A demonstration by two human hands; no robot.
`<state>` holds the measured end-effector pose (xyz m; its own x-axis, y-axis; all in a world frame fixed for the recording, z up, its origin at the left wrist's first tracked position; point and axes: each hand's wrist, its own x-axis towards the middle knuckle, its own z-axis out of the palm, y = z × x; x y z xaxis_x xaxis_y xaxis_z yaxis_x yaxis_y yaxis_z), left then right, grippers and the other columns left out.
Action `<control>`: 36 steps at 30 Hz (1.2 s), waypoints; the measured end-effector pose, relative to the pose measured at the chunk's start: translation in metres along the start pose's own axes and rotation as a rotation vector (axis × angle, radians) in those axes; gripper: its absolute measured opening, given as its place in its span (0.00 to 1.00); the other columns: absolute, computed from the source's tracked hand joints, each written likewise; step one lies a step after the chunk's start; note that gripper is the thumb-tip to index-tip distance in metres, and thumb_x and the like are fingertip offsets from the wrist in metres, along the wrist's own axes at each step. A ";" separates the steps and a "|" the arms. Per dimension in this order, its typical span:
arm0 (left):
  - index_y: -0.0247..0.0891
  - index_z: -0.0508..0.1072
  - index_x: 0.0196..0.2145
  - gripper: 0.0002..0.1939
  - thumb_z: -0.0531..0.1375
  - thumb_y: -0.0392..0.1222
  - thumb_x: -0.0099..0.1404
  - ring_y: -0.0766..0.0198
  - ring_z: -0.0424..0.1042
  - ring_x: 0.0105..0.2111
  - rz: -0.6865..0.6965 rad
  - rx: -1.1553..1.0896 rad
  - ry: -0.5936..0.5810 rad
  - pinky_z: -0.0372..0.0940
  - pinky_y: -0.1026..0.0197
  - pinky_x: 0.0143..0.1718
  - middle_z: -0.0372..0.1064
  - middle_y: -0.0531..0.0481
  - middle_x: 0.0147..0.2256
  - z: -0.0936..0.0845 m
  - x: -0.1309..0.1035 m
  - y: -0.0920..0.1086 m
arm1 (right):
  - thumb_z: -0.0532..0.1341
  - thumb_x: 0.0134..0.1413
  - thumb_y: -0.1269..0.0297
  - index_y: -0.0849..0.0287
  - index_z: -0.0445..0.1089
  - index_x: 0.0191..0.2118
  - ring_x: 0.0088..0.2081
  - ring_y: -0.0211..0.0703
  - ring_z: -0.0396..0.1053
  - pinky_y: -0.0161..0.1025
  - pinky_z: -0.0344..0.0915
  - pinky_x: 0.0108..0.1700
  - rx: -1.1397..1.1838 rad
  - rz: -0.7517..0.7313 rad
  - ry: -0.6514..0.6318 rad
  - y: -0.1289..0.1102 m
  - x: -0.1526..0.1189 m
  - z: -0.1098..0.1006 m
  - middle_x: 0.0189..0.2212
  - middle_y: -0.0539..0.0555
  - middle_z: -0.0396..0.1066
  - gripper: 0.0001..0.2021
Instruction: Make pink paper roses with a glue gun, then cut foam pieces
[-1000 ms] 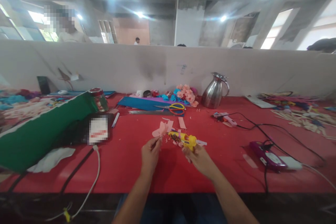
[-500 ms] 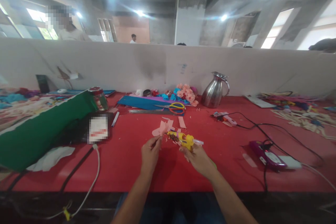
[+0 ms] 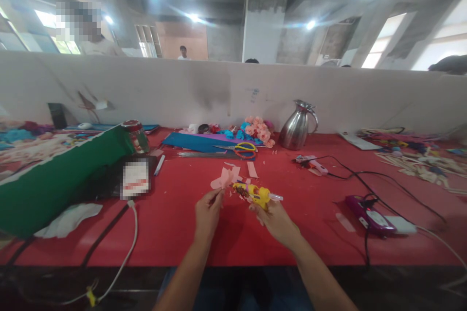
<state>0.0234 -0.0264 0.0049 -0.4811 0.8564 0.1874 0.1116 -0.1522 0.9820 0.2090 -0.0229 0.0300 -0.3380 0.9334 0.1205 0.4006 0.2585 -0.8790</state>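
Between the thumb and fingers of my left hand (image 3: 209, 209) is a pink paper flower (image 3: 222, 180), pinched near its base. My right hand (image 3: 274, 217) grips a yellow hot glue gun (image 3: 260, 195) by its handle, with a clear glue stick (image 3: 276, 197) jutting from the back. The gun's dark, crusted nozzle points left and sits close to the flower; whether they touch I cannot tell. Just beyond lie pink paper pieces (image 3: 252, 170) and small scraps on the red table (image 3: 175, 223).
Scissors (image 3: 239, 148) rest on blue sheets (image 3: 189, 142) at the back. Beside them are finished pink flowers (image 3: 258, 130) and a steel jug (image 3: 295, 129). A purple power strip (image 3: 370, 216) with cables is at right. At left stand a green panel (image 3: 62, 180) and a lidded jar (image 3: 135, 136).
Both hands, the flower and the glue gun stay almost exactly where they were. The whole view has shifted very slightly.
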 end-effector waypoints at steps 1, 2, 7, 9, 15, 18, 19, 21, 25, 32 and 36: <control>0.34 0.79 0.30 0.15 0.62 0.48 0.52 0.66 0.64 0.21 -0.002 -0.003 0.001 0.61 0.65 0.26 0.69 0.52 0.20 0.000 0.000 0.000 | 0.54 0.54 0.50 0.57 0.57 0.21 0.19 0.34 0.53 0.33 0.49 0.22 -0.006 0.004 0.003 0.000 0.000 0.000 0.16 0.45 0.54 0.18; 0.34 0.79 0.30 0.14 0.62 0.48 0.52 0.66 0.64 0.21 -0.002 -0.005 0.001 0.61 0.65 0.26 0.69 0.52 0.20 0.000 0.000 0.000 | 0.54 0.54 0.50 0.57 0.57 0.21 0.19 0.34 0.53 0.33 0.49 0.22 -0.008 0.006 0.008 0.000 0.000 0.000 0.16 0.45 0.54 0.18; 0.34 0.79 0.29 0.14 0.62 0.48 0.52 0.67 0.62 0.20 0.015 -0.007 -0.015 0.59 0.66 0.24 0.68 0.52 0.19 -0.001 -0.001 -0.001 | 0.54 0.55 0.52 0.58 0.62 0.23 0.20 0.35 0.54 0.33 0.51 0.22 -0.006 -0.038 0.015 -0.004 0.002 0.000 0.16 0.46 0.57 0.16; 0.34 0.79 0.29 0.15 0.61 0.49 0.53 0.67 0.62 0.20 0.016 -0.002 -0.016 0.59 0.66 0.24 0.67 0.53 0.18 -0.001 -0.001 -0.001 | 0.54 0.54 0.53 0.58 0.63 0.23 0.20 0.36 0.56 0.33 0.51 0.21 -0.018 -0.066 0.032 -0.007 0.002 0.000 0.15 0.47 0.58 0.16; 0.34 0.79 0.31 0.14 0.62 0.48 0.52 0.66 0.63 0.21 -0.003 -0.010 -0.008 0.59 0.65 0.25 0.69 0.52 0.19 0.000 0.000 -0.002 | 0.55 0.55 0.52 0.57 0.65 0.23 0.20 0.37 0.57 0.33 0.52 0.21 -0.062 -0.080 0.058 -0.004 -0.001 -0.004 0.15 0.47 0.60 0.16; 0.34 0.79 0.30 0.14 0.61 0.47 0.53 0.67 0.63 0.20 0.014 -0.009 -0.009 0.58 0.66 0.24 0.68 0.53 0.19 0.000 0.001 -0.006 | 0.55 0.55 0.53 0.57 0.67 0.24 0.20 0.38 0.58 0.33 0.52 0.22 -0.080 -0.089 0.072 -0.001 -0.003 -0.007 0.16 0.47 0.61 0.15; 0.34 0.79 0.30 0.14 0.61 0.47 0.53 0.67 0.63 0.20 0.020 -0.007 -0.009 0.58 0.66 0.24 0.68 0.53 0.19 0.000 0.001 -0.007 | 0.55 0.55 0.53 0.57 0.67 0.24 0.20 0.38 0.59 0.34 0.52 0.22 -0.084 -0.094 0.075 -0.001 -0.003 -0.007 0.16 0.48 0.61 0.15; 0.34 0.79 0.31 0.14 0.61 0.47 0.53 0.67 0.63 0.20 0.027 -0.003 -0.008 0.59 0.66 0.24 0.69 0.52 0.19 0.000 0.002 -0.010 | 0.56 0.54 0.52 0.56 0.66 0.22 0.21 0.39 0.59 0.34 0.52 0.22 -0.087 -0.096 0.083 -0.004 -0.003 -0.008 0.16 0.48 0.61 0.16; 0.34 0.79 0.31 0.14 0.61 0.47 0.53 0.65 0.66 0.22 0.032 0.013 -0.013 0.61 0.65 0.25 0.72 0.50 0.23 0.000 0.002 -0.011 | 0.55 0.54 0.52 0.56 0.64 0.22 0.21 0.38 0.58 0.34 0.53 0.23 -0.080 -0.087 0.071 -0.010 -0.003 -0.004 0.16 0.48 0.60 0.17; 0.35 0.80 0.31 0.14 0.60 0.47 0.54 0.64 0.67 0.21 0.055 0.053 -0.003 0.62 0.64 0.26 0.73 0.49 0.22 -0.001 0.002 -0.009 | 0.55 0.55 0.50 0.58 0.67 0.26 0.22 0.38 0.58 0.34 0.54 0.23 -0.099 -0.074 0.054 -0.006 -0.003 -0.002 0.17 0.48 0.61 0.17; 0.34 0.79 0.32 0.15 0.60 0.48 0.55 0.64 0.68 0.23 0.061 0.066 -0.008 0.63 0.64 0.26 0.74 0.49 0.24 0.000 0.001 -0.009 | 0.54 0.56 0.50 0.59 0.71 0.34 0.23 0.39 0.61 0.34 0.56 0.24 -0.108 -0.078 0.047 -0.005 -0.005 -0.008 0.18 0.48 0.64 0.18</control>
<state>0.0217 -0.0243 -0.0034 -0.4649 0.8503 0.2469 0.1977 -0.1721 0.9650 0.2152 -0.0269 0.0378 -0.3327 0.9194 0.2100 0.4646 0.3536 -0.8119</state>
